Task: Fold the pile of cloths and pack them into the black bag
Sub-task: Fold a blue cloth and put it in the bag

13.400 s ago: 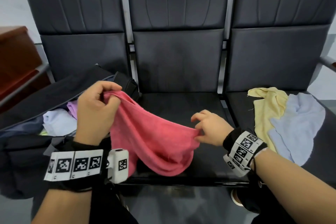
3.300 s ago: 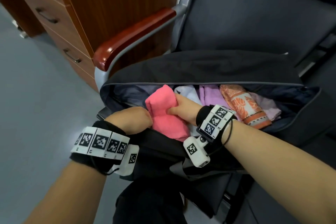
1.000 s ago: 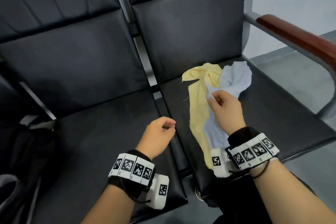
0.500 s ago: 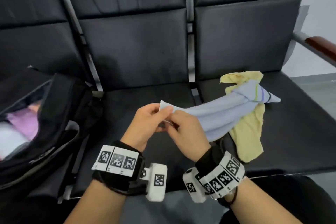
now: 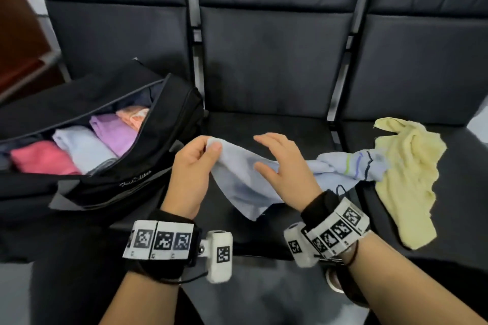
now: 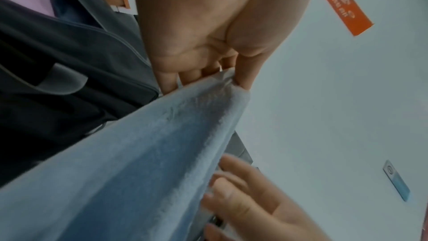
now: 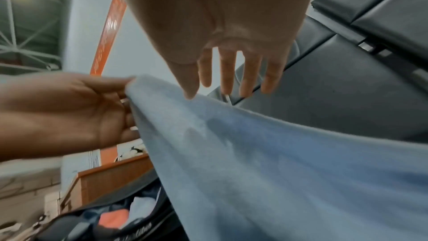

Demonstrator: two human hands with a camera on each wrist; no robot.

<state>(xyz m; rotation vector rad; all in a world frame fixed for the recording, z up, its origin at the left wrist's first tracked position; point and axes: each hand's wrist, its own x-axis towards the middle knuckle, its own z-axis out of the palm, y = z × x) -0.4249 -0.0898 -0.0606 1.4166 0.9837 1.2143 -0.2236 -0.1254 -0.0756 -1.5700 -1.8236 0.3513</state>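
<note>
Our left hand pinches a corner of the light-blue cloth just right of the black bag — limp, light, so we'd take its corners — right hand spread loose, grasping nothing

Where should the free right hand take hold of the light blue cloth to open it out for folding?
Probably the striped end lying bunched against the yellow cloth, coming from above on the right. The left hand already pinches the near corner of the light blue cloth, while the right hand hovers open over its sagging middle, so the far end is what needs stretching.
</note>
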